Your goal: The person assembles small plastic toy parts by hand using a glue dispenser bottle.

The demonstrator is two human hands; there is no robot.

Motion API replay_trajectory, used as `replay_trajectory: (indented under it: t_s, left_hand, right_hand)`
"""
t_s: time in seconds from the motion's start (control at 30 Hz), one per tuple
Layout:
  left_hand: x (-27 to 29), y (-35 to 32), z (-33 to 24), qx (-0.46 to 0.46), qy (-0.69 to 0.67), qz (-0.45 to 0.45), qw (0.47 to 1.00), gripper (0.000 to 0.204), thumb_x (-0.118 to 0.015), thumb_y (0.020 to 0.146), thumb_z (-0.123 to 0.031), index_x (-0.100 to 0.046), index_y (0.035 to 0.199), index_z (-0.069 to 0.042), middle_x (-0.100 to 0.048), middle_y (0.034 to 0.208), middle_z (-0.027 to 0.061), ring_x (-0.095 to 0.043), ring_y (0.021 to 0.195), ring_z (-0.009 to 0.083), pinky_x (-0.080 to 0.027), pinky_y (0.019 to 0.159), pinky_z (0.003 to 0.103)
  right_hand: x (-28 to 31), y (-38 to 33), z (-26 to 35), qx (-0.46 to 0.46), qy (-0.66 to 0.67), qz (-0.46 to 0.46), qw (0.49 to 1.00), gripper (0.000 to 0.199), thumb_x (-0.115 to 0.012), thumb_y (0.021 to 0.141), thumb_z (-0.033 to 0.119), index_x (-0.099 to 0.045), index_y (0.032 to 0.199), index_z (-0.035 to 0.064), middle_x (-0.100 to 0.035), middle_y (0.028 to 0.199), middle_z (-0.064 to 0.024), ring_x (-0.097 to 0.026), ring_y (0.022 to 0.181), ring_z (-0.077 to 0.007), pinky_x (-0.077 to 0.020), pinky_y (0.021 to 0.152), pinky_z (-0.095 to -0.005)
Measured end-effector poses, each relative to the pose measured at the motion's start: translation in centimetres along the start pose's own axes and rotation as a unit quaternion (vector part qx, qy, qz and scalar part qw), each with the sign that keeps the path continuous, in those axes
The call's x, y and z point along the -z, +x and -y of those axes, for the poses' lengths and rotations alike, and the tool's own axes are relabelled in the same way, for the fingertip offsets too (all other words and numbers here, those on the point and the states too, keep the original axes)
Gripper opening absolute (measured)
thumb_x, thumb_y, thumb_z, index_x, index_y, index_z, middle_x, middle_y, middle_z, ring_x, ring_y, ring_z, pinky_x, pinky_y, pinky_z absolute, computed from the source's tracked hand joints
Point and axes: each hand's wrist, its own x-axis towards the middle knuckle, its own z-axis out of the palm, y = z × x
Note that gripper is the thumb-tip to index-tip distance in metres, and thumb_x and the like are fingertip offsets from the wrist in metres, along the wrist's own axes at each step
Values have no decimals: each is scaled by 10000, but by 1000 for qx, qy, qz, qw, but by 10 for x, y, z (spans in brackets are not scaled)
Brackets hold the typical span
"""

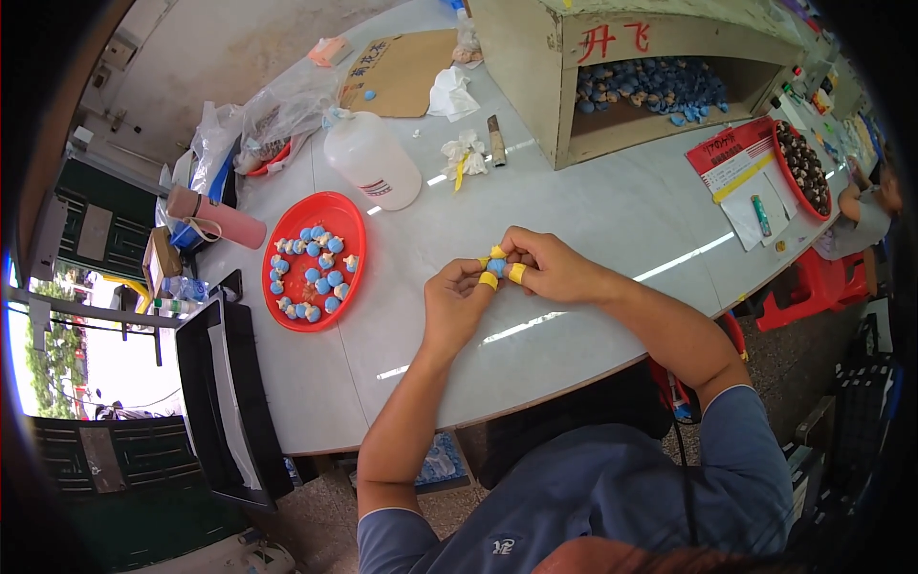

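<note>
Over the grey tabletop, my left hand (452, 304) and my right hand (557, 270) meet, both closed at the fingertips on one small blue rounded piece (495, 267). Yellow wrapping covers several fingertips of both hands. The fingers hide most of the piece, so its exact kind does not show. To the left of my hands sits a round red plastic tray (358, 218). Small blue-and-cream figure-like pieces (314, 275) lie spread inside it, similar in blue to the held one.
A white jug (371, 161) stands beyond the tray, near a pink bottle (218, 220). A beige box (516, 67) holds a heap of blue pieces (650, 88). A red basin (776, 158) of brown pieces and a person (875, 206) are at far right. A black bin (225, 402) adjoins the table's left end.
</note>
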Motion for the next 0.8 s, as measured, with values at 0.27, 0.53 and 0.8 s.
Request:
replay_trajectory:
  t_s: [0.27, 0.53, 0.8]
  left_hand:
    - [-3, -2, 0, -17, 31, -15, 999, 171, -631, 876, 16, -600, 1030, 85, -675, 946, 102, -667, 870, 128, -531, 751, 224]
    - [1, 1, 1, -14, 64, -17, 998, 205, -631, 875, -5, -588, 1052, 88, -679, 940, 110, -665, 859, 128, -527, 748, 229]
    - [-2, 3, -7, 30, 43, -7, 999, 211, -605, 884, 3, -567, 1062, 109, -674, 946, 137, -670, 862, 152, -532, 768, 244]
  right_hand:
    - [-4, -1, 0, 42, -16, -17, 999, 106, -507, 941, -14, -477, 1037, 18, -566, 899, -48, -501, 715, -71, -443, 586, -227]
    - [-2, 0, 1, 1, -13, -7, 1000, 115, -498, 940, -10, -470, 1050, 7, -572, 882, -56, -514, 703, -79, -459, 589, -234]
    - [1, 2, 0, -22, -2, 2, 1000, 149, -490, 949, 12, -476, 1095, -11, -584, 910, -81, -550, 734, -102, -488, 595, -249]
